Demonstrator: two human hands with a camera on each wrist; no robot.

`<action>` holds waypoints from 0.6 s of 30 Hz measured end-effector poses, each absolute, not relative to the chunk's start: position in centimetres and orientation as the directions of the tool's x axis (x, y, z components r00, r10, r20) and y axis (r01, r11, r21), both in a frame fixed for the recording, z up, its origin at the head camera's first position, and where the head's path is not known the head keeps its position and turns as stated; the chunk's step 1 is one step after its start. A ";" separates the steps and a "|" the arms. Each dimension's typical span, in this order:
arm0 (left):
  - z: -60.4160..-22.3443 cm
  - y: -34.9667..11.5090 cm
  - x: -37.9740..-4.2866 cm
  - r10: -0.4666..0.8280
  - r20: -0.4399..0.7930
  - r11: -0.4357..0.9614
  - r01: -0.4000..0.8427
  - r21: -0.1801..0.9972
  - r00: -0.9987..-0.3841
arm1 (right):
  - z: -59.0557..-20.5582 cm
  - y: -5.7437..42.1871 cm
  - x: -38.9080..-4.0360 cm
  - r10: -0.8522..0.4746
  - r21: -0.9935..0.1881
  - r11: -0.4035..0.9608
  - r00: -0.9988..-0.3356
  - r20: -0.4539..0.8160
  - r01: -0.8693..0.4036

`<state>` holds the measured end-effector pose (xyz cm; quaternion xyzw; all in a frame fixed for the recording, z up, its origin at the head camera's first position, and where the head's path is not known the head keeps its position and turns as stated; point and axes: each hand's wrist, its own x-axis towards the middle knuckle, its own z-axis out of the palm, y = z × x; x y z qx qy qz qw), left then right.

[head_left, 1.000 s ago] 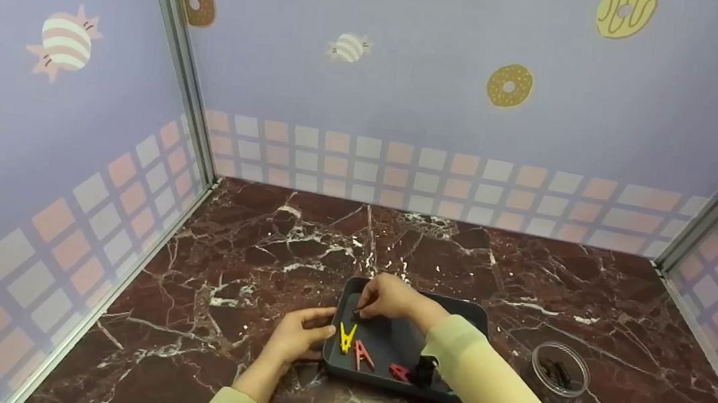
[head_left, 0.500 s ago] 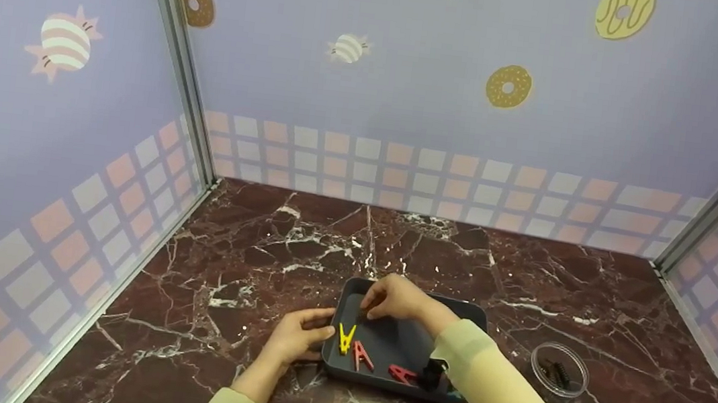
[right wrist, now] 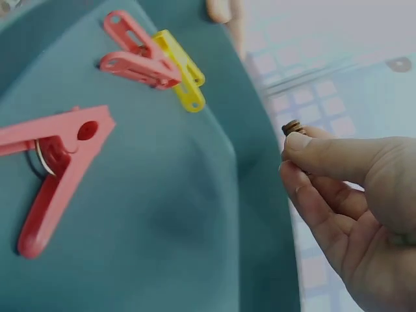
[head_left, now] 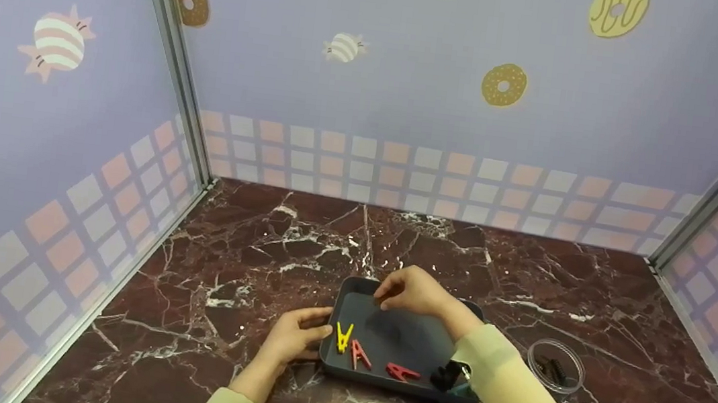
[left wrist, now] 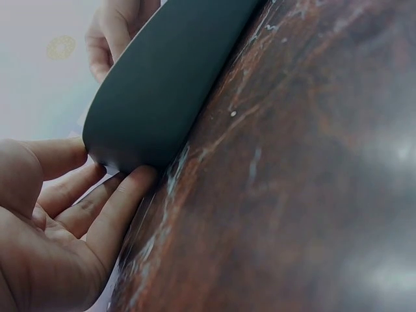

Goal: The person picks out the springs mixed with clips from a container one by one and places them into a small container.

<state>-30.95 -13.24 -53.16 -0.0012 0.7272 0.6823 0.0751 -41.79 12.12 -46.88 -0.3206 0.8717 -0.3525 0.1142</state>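
Note:
My right hand (head_left: 416, 290) is over the far part of the dark grey tray (head_left: 402, 385). In the right wrist view, its thumb and fingertips pinch a small brown ridged piece (right wrist: 292, 127), mostly hidden by the fingers. My left hand (left wrist: 71, 214) rests against the tray's left end wall, thumb near the rim and fairly straight fingertips low on the outside. On the tray's floor, a yellow clothespin (head_left: 343, 338) lies beside a red clothespin (head_left: 360, 354) at the left. Another red clothespin (head_left: 402, 372) lies near the front wall.
Right of the tray stands a round clear plastic tub (head_left: 556, 366) holding small dark and brown pieces. The red-brown marble tabletop (head_left: 246, 243) has white specks behind the tray. Patterned purple walls (head_left: 413, 86) enclose the table at the back and sides.
My right hand has lifted and moved right and back from the tray's left part, keeping its pinch. My left hand stays at the tray's end. The clothespins have not moved.

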 end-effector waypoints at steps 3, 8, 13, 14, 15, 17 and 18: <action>-53.2 -13.2 -30.9 0.101 -0.111 0.077 -0.103 0.992 -0.989 | -46.5 13.0 -41.5 -0.633 -0.710 0.528 -0.773 0.036 -0.465; -53.2 -13.2 -31.0 0.100 -0.110 0.077 -0.103 0.992 -0.989 | -46.1 14.3 -40.7 -0.608 -0.727 0.519 -0.792 0.057 -0.451; -53.2 -13.2 -31.0 0.090 -0.115 0.079 -0.108 0.991 -0.989 | -45.8 15.9 -39.4 -0.585 -0.729 0.519 -0.807 0.078 -0.447; -53.2 -13.1 -31.0 0.087 -0.117 0.080 -0.110 0.991 -0.989 | -45.7 16.3 -39.2 -0.579 -0.730 0.518 -0.811 0.084 -0.445; -53.2 -13.2 -31.0 0.089 -0.114 0.081 -0.107 0.991 -0.989 | -45.6 16.7 -38.9 -0.570 -0.731 0.519 -0.817 0.090 -0.442; -53.2 -13.2 -31.0 0.093 -0.109 0.082 -0.102 0.991 -0.990 | -45.5 17.4 -38.4 -0.551 -0.734 0.520 -0.828 0.102 -0.437; -53.2 -13.1 -31.0 0.093 -0.106 0.085 -0.099 0.991 -0.990 | -45.5 17.8 -38.1 -0.542 -0.738 0.518 -0.833 0.109 -0.433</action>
